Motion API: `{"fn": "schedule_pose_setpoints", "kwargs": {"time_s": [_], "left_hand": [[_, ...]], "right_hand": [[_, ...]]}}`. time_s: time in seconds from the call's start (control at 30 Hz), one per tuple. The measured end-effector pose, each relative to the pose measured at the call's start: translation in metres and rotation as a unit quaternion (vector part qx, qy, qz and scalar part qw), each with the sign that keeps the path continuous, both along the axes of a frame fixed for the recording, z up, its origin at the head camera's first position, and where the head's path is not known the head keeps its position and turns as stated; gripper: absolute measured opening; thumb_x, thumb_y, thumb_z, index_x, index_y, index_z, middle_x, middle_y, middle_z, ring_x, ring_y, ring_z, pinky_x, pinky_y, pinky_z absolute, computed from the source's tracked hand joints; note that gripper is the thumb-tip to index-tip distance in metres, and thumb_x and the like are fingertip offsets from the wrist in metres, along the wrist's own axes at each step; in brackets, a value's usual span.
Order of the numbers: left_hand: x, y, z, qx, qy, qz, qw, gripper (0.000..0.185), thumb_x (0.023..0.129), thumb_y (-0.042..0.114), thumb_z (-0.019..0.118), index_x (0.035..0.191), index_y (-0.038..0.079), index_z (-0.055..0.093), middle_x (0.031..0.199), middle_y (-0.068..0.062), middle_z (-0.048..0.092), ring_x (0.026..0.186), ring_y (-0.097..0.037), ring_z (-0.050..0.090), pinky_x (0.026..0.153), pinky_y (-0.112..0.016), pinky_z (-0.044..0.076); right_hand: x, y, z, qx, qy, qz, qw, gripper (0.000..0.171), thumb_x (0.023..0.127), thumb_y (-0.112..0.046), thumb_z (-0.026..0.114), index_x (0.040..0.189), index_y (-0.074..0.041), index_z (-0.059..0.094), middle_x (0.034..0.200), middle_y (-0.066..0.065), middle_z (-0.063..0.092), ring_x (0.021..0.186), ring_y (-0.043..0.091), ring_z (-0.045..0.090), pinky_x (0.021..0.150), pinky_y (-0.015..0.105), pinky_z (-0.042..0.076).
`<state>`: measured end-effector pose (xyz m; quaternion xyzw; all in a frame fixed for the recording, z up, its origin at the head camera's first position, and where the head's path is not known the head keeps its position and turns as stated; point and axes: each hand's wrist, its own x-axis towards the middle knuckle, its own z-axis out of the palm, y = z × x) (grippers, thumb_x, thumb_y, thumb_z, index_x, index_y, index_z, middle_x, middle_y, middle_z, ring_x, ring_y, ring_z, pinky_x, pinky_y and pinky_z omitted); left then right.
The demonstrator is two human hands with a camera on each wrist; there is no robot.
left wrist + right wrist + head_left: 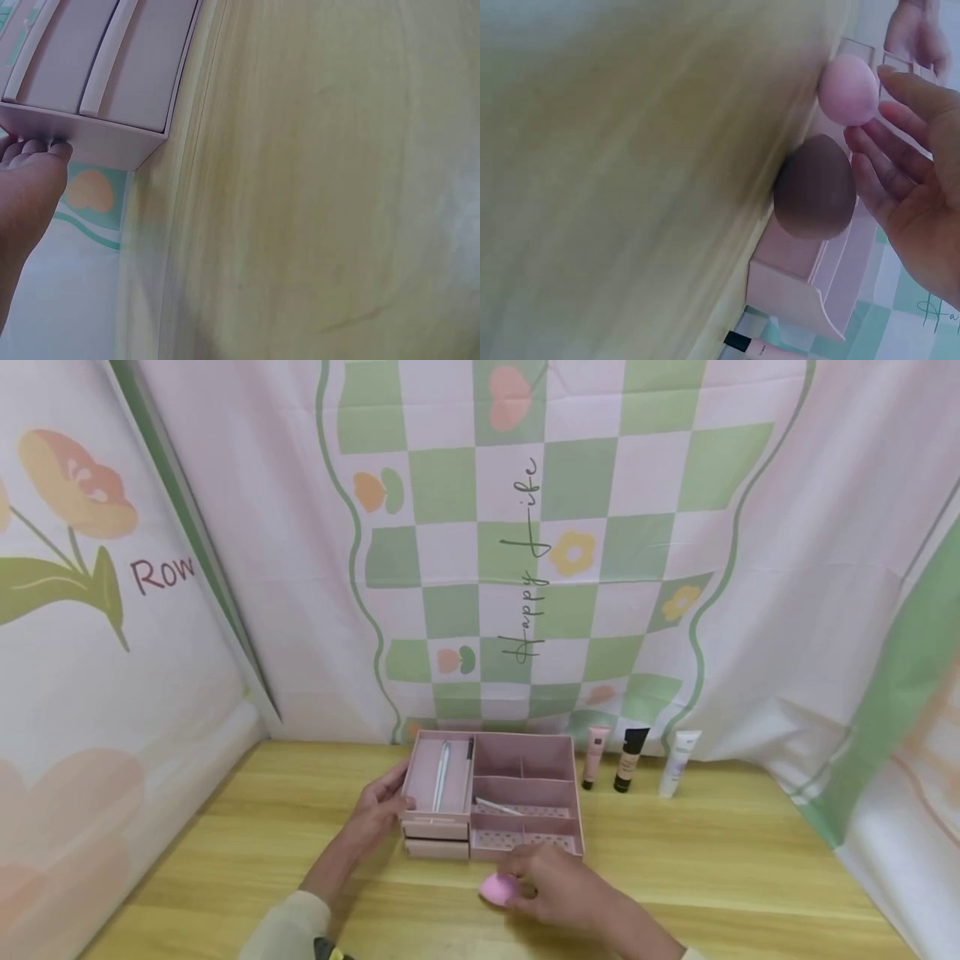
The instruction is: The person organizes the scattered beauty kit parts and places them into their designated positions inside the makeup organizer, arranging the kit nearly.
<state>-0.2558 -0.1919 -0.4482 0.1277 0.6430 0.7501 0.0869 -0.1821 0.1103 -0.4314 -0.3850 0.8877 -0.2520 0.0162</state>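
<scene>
Hands (558,887) apparently open, touching sponge (497,888)

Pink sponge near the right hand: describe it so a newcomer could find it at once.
On the wooden table stands a pink organizer box with compartments. Just in front of its right half, by the fingers of the right hand, lies the pink sponge. It is the only small, rounded, egg-like thing there; the three tubes stand upright right of the box.
</scene>
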Motion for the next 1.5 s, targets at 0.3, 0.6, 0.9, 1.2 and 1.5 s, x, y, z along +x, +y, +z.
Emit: {"fn": "schedule_pose_setpoints", "kwargs": {"time_s": [0.3,0.6,0.9,1.2,1.5], "left_hand": [[0.003,-0.001,0.001,-0.003,-0.001,0.008,1.0000,0.077,0.087,-0.003,0.053,0.155,0.004,0.017,0.166,-0.015,0.008,0.154,-0.033,0.010,0.124,-0.041,0.017],[0.003,-0.001,0.001,0.001,-0.003,0.006,1.0000,0.077,0.087,-0.004,0.052,0.155,0.003,0.017,0.166,-0.015,0.009,0.153,-0.033,0.011,0.123,-0.041,0.019],[0.004,-0.001,0.002,-0.002,-0.003,0.005,1.0000,0.078,0.087,-0.002,0.053,0.155,0.004,0.016,0.166,-0.015,0.008,0.153,-0.033,0.011,0.123,-0.042,0.018],[0.003,-0.002,0.001,-0.001,0.001,-0.008,1.0000,0.077,0.089,-0.002,0.051,0.156,0.004,0.014,0.166,-0.015,0.006,0.154,-0.034,0.009,0.123,-0.041,0.019],[0.002,-0.001,0.003,-0.004,0.006,-0.015,0.9999,0.077,0.088,-0.001,0.052,0.156,0.006,0.016,0.166,-0.014,0.007,0.154,-0.034,0.010,0.123,-0.042,0.019]], "right_hand": [[-0.001,-0.004,-0.008,0.028,0.040,-0.028,0.998,0.024,0.078,-0.022,0.077,0.102,-0.020,0.073,0.098,-0.009,0.073,0.083,-0.003,0.061,0.073,0.017,0.056],[-0.006,-0.002,-0.015,-0.006,0.001,-0.058,0.998,0.030,0.077,-0.020,0.077,0.107,-0.016,0.073,0.094,-0.009,0.074,0.081,-0.004,0.058,0.072,0.014,0.054],[-0.010,0.002,-0.011,-0.046,-0.055,-0.055,0.996,0.028,0.078,-0.019,0.077,0.106,-0.016,0.073,0.098,-0.005,0.075,0.087,-0.002,0.064,0.076,0.013,0.057],[-0.019,0.006,0.006,-0.084,-0.051,-0.039,0.994,0.025,0.079,-0.017,0.077,0.103,-0.012,0.073,0.097,0.000,0.075,0.084,0.002,0.065,0.072,0.015,0.058],[-0.040,0.011,0.018,-0.087,-0.022,-0.055,0.994,0.025,0.078,-0.014,0.076,0.102,-0.007,0.073,0.094,0.006,0.076,0.081,0.007,0.067,0.072,0.017,0.059]]}}
